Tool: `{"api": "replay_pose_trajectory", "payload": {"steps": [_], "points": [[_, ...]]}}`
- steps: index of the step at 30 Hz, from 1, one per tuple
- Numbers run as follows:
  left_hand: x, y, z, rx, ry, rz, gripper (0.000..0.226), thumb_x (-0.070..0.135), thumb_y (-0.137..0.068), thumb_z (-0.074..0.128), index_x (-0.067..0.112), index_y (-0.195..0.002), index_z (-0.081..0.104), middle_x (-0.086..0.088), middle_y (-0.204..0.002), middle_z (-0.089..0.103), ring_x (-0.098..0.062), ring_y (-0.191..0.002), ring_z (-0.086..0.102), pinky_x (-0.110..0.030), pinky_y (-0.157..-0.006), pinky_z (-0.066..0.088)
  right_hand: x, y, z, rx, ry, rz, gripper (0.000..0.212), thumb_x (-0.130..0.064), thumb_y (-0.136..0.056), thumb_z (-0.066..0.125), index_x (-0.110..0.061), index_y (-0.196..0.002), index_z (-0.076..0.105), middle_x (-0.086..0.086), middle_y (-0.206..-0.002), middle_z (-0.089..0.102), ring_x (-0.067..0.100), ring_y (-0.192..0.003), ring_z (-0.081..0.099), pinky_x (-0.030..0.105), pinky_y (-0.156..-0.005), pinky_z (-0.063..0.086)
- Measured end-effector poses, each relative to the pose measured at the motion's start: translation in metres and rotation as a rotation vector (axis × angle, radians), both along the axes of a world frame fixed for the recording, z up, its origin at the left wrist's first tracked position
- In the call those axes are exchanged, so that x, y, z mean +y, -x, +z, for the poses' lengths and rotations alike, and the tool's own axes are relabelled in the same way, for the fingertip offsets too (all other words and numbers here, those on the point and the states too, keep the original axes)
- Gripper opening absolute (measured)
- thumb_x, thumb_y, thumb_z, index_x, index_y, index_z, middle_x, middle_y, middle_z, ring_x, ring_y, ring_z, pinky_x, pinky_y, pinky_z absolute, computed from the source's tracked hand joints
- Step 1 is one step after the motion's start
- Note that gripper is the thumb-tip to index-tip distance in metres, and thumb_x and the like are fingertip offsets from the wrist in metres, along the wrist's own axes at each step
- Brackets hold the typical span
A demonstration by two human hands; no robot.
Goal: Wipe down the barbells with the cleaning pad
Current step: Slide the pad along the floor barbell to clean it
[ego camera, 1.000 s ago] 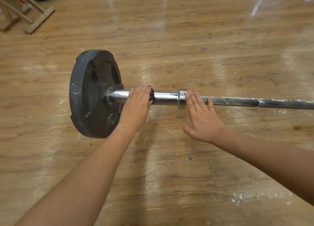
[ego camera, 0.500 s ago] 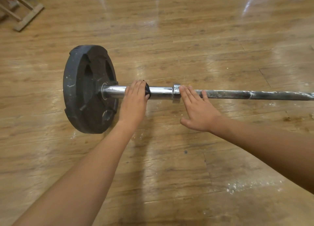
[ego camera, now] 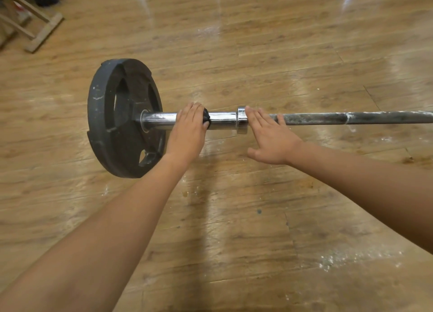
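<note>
A barbell lies on the wooden floor, its dark shaft (ego camera: 351, 118) running off to the right. Its chrome sleeve (ego camera: 222, 120) ends in a collar (ego camera: 241, 120) and carries a black weight plate (ego camera: 117, 117) at the left end. My left hand (ego camera: 187, 135) is wrapped over the sleeve between plate and collar, holding a dark cleaning pad (ego camera: 206, 119) against the metal; only the pad's edge shows past my fingers. My right hand (ego camera: 271, 138) lies flat with straight fingers on the shaft, just right of the collar.
A wooden frame (ego camera: 35, 27) stands on the floor at the top left. White chalk dust (ego camera: 339, 260) is scattered on the floorboards at the lower right and near the bar.
My left hand with the pad stays at about the same place on the sleeve. My right hand stays flat beside the collar. The view has shifted slightly.
</note>
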State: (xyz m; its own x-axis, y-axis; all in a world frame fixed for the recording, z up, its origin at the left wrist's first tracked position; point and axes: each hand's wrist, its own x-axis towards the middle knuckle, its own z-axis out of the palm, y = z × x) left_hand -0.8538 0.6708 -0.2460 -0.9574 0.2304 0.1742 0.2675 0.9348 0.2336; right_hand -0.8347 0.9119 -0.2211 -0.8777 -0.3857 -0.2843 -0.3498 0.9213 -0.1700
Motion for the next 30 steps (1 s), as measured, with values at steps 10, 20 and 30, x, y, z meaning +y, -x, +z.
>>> {"api": "replay_pose_trajectory", "payload": {"steps": [10,20,30], "points": [[0.003,0.015,0.000,0.033,-0.026,-0.003,0.034,0.017,-0.106,0.049,0.004,-0.137,0.051,-0.013,-0.135,0.056,-0.028,-0.130,0.048,-0.042,-0.120,0.029,-0.007,0.014,0.003,-0.015,-0.010,-0.026,0.112,-0.053,-0.091,0.055,-0.011,-0.156,-0.026,0.008,-0.170,-0.012,0.025,-0.156,-0.012,0.061,-0.123,-0.001],[0.007,-0.024,-0.008,0.080,-0.058,0.057,0.046,0.015,-0.105,0.053,-0.002,-0.147,0.044,-0.018,-0.150,0.049,-0.032,-0.145,0.039,-0.043,-0.126,0.022,0.004,-0.014,0.003,0.036,-0.114,0.082,0.105,-0.057,-0.095,0.045,-0.013,-0.151,-0.032,0.008,-0.169,-0.014,0.024,-0.156,-0.012,0.061,-0.122,-0.009],[0.009,-0.058,-0.005,0.031,0.001,0.091,0.049,0.023,-0.106,0.045,-0.001,-0.149,0.042,-0.017,-0.155,0.045,-0.031,-0.149,0.035,-0.044,-0.124,0.022,0.000,-0.021,-0.001,0.027,0.147,0.147,0.099,-0.050,-0.096,0.052,-0.010,-0.160,-0.013,0.007,-0.168,-0.017,0.017,-0.155,-0.015,0.030,-0.122,-0.010]]}}
